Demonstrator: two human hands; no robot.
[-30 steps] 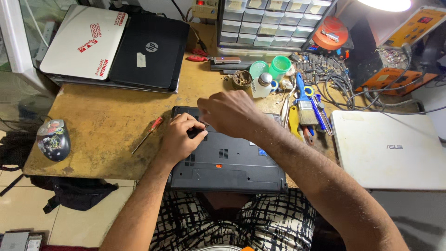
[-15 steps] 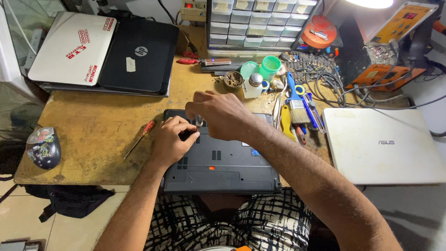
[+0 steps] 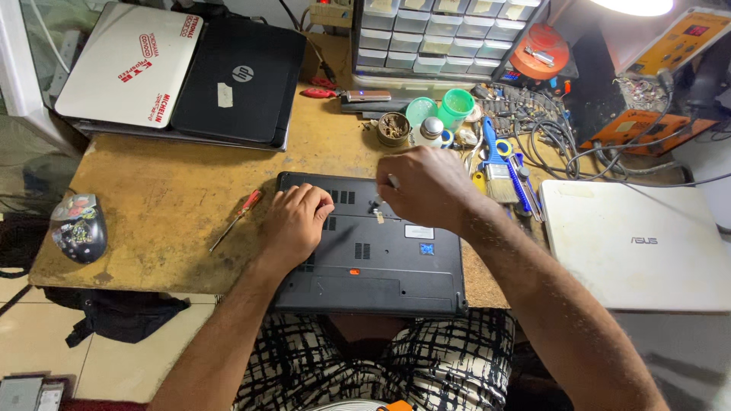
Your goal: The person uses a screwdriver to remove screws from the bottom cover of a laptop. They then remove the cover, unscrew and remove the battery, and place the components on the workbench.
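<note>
Both hands on upturned laptop (image 3: 381, 259): left hand (image 3: 295, 222) flat, right hand (image 3: 426, 186) curled

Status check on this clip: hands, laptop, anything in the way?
Left hand flat on upturned black laptop. Right hand pinching a small tool over its base. Red screwdriver lies alongside, apart.

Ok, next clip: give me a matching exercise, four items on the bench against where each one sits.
Things:
1. red-handled screwdriver
2. white laptop
3. computer mouse
4. green cup

Places:
A. far left edge of the bench
B. right of the upturned dark laptop
C. on the bench just left of the left hand
D. behind the right hand, near the parts drawers

Pairs: 1-C, 2-B, 3-A, 4-D
</note>
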